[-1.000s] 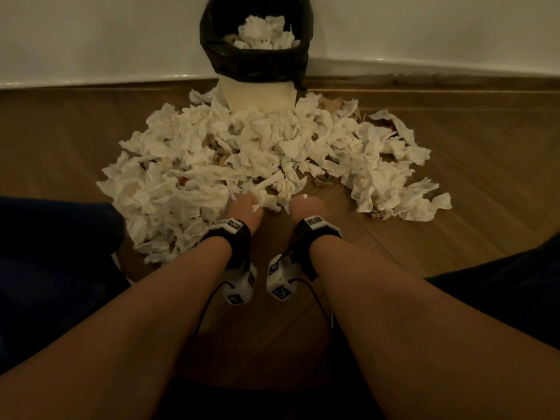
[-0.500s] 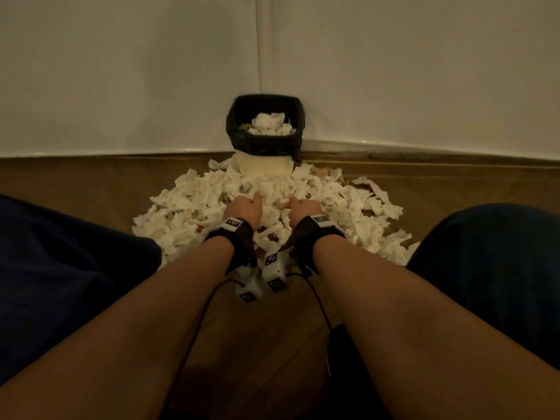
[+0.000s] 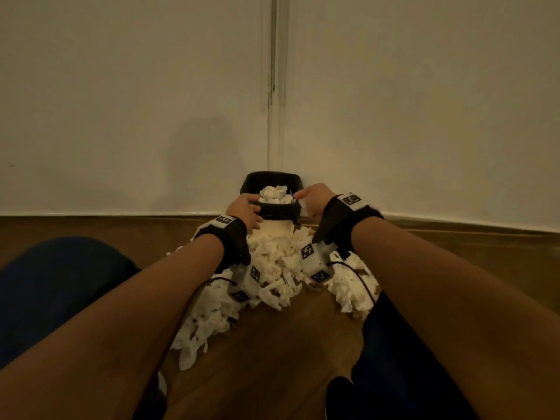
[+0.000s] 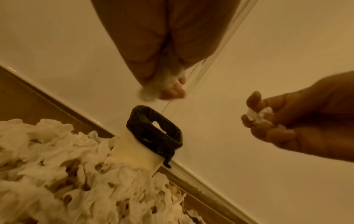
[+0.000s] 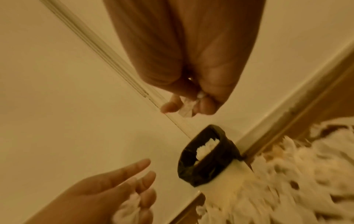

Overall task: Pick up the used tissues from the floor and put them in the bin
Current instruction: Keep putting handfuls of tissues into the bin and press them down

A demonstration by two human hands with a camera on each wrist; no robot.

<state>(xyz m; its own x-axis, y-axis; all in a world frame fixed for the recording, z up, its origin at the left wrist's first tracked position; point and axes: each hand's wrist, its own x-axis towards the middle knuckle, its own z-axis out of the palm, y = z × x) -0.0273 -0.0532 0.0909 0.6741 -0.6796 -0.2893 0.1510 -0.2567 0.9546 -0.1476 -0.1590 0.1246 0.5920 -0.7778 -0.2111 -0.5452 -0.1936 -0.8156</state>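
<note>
A small white bin with a black liner [image 3: 280,210] stands against the wall, with tissues heaped inside. A wide pile of crumpled white tissues [image 3: 272,268] covers the floor in front of it. My left hand [image 3: 251,209] is at the bin's left rim and holds a crumpled tissue [image 4: 151,91] in its curled fingers. My right hand [image 3: 303,197] is at the bin's right rim and pinches another tissue [image 5: 186,106] between thumb and fingers. In both wrist views the bin [image 4: 159,145] [image 5: 201,171] lies just beyond and below the fingertips.
The bin stands where white wall meets a vertical door-frame strip [image 3: 275,86]. A skirting board [image 3: 121,215] runs along the wooden floor [image 3: 272,344]. My knees in dark trousers [image 3: 60,283] flank the pile on both sides.
Both hands lifted off the floor pile and moved forward and up to the bin's rim, each carrying a tissue. The head view tilted up toward the wall.
</note>
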